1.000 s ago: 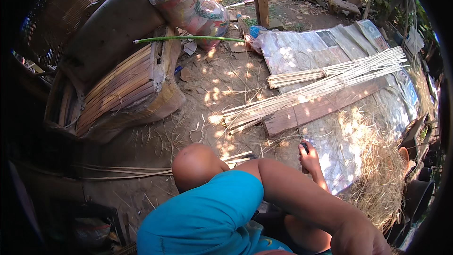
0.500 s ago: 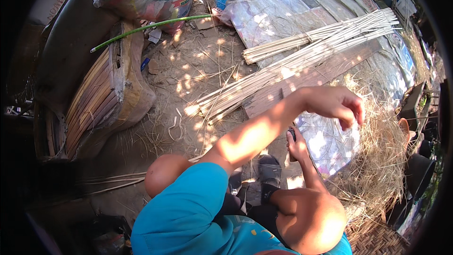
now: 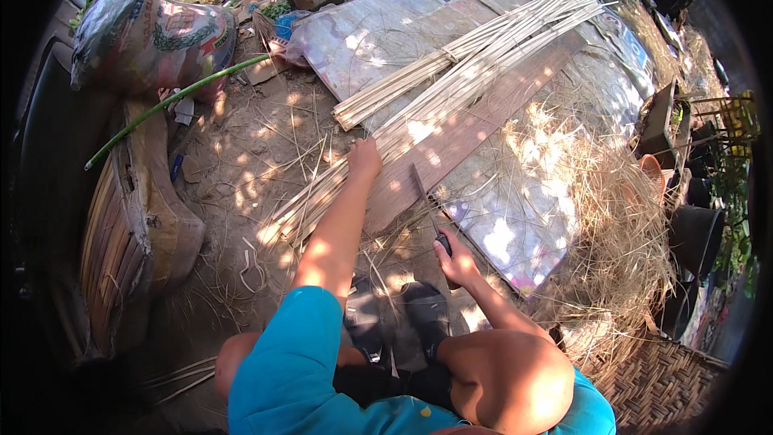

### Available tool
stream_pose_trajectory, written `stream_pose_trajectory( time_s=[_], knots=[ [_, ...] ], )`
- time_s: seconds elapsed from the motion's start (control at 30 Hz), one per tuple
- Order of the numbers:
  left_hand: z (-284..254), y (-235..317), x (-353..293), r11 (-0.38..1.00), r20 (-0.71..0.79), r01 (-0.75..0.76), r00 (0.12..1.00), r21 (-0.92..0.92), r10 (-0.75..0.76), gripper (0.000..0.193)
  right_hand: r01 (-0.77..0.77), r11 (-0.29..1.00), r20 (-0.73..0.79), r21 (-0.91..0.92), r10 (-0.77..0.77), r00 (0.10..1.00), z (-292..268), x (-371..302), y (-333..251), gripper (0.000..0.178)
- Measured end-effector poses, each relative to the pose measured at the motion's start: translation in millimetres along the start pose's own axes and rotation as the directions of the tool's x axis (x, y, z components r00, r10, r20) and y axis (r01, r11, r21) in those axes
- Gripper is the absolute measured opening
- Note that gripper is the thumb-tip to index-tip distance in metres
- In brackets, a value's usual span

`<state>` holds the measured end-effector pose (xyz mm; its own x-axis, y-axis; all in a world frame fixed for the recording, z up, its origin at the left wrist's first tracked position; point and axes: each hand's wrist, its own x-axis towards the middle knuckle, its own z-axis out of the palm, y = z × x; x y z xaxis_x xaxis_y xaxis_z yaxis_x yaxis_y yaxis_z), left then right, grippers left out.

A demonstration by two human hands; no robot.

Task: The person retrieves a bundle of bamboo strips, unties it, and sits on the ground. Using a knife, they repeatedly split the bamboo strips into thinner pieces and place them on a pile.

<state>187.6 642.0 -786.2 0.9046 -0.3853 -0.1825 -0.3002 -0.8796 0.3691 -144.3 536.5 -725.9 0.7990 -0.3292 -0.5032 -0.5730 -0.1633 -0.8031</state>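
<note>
A long bundle of pale bamboo strips (image 3: 451,93) lies slantwise on a brown wooden board (image 3: 459,145). My left hand (image 3: 365,158) reaches down to the left edge of the bundle. Its fingers are curled at the bamboo strips; how many they grip is hidden. In my right hand (image 3: 456,262) is a knife (image 3: 422,185), held by its dark handle. The blade points up and away, over the near part of the board, apart from the strips.
Printed sheeting (image 3: 386,24) lies under the board. Dry straw-like shavings (image 3: 604,250) heap at the right, beside a woven mat (image 3: 668,387). At the left are a stuffed sack (image 3: 157,36), a green stalk (image 3: 165,105) and a worn wooden piece (image 3: 173,225).
My left arm has swung from across my right side over to the bamboo strips at the left. The knife in my right hand has come into plain sight. The view has shifted rightward.
</note>
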Motion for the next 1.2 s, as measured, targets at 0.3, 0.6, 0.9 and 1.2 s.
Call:
stream_pose_trajectory(
  time_s=[0.3, 0.6, 0.9, 1.2],
  knots=[
    [-73, -8, 26, 0.983, 0.051, 0.064, 0.997, -0.173, -0.056, 0.037, 0.322, 0.937, -0.123, -0.134, -0.338, 0.933, 9, 4, 11, 0.052],
    [-223, 74, 0, 0.937, -0.408, -0.263, 0.9, -0.232, 0.152, 0.037, -0.031, 0.583, 0.071, 0.812, -0.047, 0.996, -22, 10, -67, 0.037],
    [-207, 168, -15, 0.794, -0.327, -0.401, 0.906, -0.457, 0.269, 0.035, -0.317, 0.917, 0.853, 0.244, -0.047, 0.52, 96, 55, -142, 0.035],
    [-110, 158, -42, 0.75, 0.31, -0.013, 0.906, -0.661, 0.288, 0.04, 0.383, 0.883, 0.778, -0.272, -0.033, 0.627, 37, -32, -107, 0.055]
  ],
)
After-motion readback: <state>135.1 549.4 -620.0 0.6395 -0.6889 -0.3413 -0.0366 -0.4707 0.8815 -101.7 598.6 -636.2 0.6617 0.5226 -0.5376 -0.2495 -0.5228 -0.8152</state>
